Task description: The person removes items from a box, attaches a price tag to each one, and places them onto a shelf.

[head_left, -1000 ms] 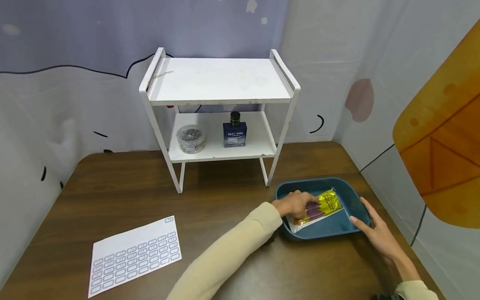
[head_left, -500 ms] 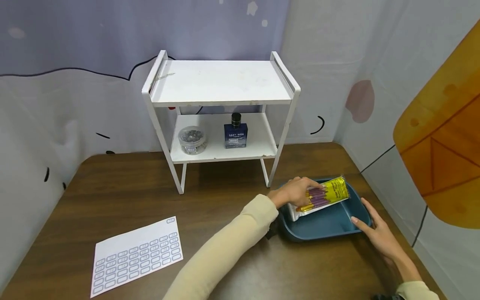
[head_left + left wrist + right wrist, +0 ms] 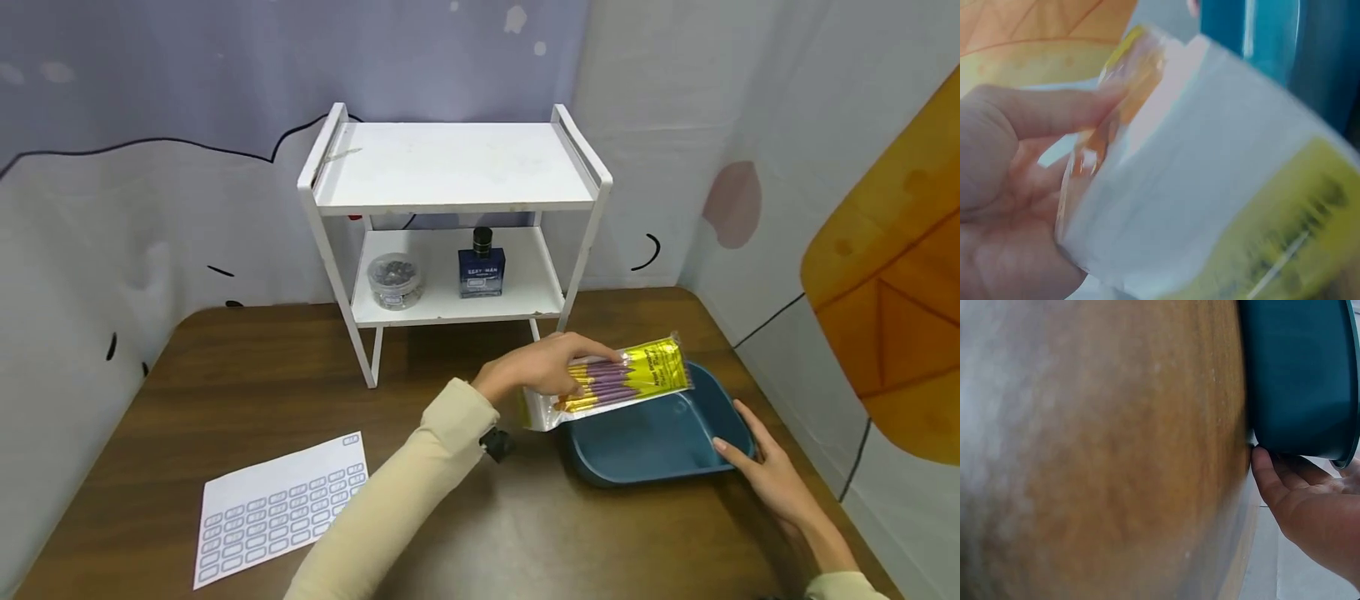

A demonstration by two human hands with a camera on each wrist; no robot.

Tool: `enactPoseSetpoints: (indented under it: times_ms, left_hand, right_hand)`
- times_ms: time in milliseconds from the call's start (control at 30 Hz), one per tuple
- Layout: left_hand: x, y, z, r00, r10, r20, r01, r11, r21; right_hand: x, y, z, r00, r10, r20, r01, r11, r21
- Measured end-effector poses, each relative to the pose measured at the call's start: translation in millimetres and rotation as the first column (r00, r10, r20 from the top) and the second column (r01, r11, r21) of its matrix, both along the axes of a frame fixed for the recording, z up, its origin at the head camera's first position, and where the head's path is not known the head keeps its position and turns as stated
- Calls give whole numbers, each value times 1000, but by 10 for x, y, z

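Observation:
My left hand (image 3: 542, 367) grips the left part of a yellow and purple printed packet (image 3: 651, 368), held tilted over the left edge of a blue tray (image 3: 652, 442). In the left wrist view, the thumb of the left hand (image 3: 1016, 162) presses the wrapper's edge and the packet's white back (image 3: 1191, 169) faces the camera. At the tray's right end, my right hand (image 3: 780, 483) holds the rim, thumb inside. The right wrist view shows fingers of the right hand (image 3: 1316, 512) under the end of the tray (image 3: 1304, 375).
A white two-tier shelf (image 3: 457, 167) stands at the back of the wooden table (image 3: 525, 533). Its lower tier holds a clear round tub (image 3: 395, 282) and a dark blue bottle (image 3: 482, 268). A sheet of labels (image 3: 281, 504) lies at the left, partly behind the left sleeve.
The packet has been lifted out of the tray and moved left and up with my left hand. My right hand stays on the tray's right end.

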State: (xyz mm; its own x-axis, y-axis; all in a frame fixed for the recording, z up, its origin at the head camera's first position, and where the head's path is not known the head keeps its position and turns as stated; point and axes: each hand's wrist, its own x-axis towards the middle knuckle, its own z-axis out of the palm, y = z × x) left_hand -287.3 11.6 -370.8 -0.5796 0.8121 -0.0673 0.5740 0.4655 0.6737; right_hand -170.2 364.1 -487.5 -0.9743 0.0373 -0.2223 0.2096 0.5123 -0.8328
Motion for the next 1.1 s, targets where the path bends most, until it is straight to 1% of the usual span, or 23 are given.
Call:
enactPoseSetpoints:
  times_ms: [67, 133, 233, 300, 367, 500, 600, 700, 767, 833, 933, 967, 1000, 1033, 1100]
  left_hand:
    - [16, -170, 35, 999, -36, 12, 36, 999, -22]
    - [38, -348, 46, 997, -76, -1, 76, 996, -50]
    - [79, -615, 15, 990, -138, 7, 138, 988, -70]
    - [110, -781, -26, 986, -163, 40, 166, 984, -70]
    - [139, -935, -76, 981, -174, 87, 181, 981, -71]
    - [173, -1203, -207, 967, -159, 198, 175, 982, -68]
    - [181, -1371, -324, 950, -162, 266, 178, 983, -36]
    - [173, -1479, -449, 935, -182, 304, 190, 982, 1]
    - [160, -1522, -541, 929, -189, 319, 194, 981, 16]
    - [147, -1544, -644, 925, -183, 333, 189, 982, 14]
    - [140, -1549, -794, 924, -147, 354, 160, 987, -6]
    - [141, -1545, -842, 925, -133, 355, 148, 989, -15]
    - [145, -1538, -884, 930, -125, 345, 142, 990, -23]
    - [150, -1529, -921, 937, -114, 331, 132, 991, -32]
    - [168, -1511, -977, 955, -100, 278, 119, 992, -51]
  right_hand:
    - [10, -2, 9, 1000, 4, -6, -4, 1000, -6]
    - [19, -3, 14, 1000, 9, -10, -9, 1000, -14]
    - [26, 2, 11, 1000, 16, -8, -16, 1000, -16]
    - [30, 13, 7, 1000, 17, 1, -17, 1000, -1]
    - [30, 26, 3, 1000, 18, 7, -18, 1000, 18]
    - [21, 39, 0, 1000, 23, 14, -23, 999, 39]
    - [6, 35, -4, 1000, 26, 16, -27, 999, 35]
    - [7, 35, -5, 1000, 22, 17, -22, 999, 24]
    - [9, 33, -2, 1000, 20, 16, -20, 1000, 19]
    - [11, 31, 1, 1000, 22, 18, -22, 1000, 19]
    - [14, 26, 2, 1000, 27, 15, -27, 999, 23]
    - [15, 24, 1, 999, 29, 13, -30, 999, 25]
    - [15, 22, 0, 999, 32, 11, -32, 999, 26]
    - [15, 19, 0, 999, 33, 7, -33, 999, 28]
    - [12, 14, -1, 999, 35, 2, -35, 999, 30]
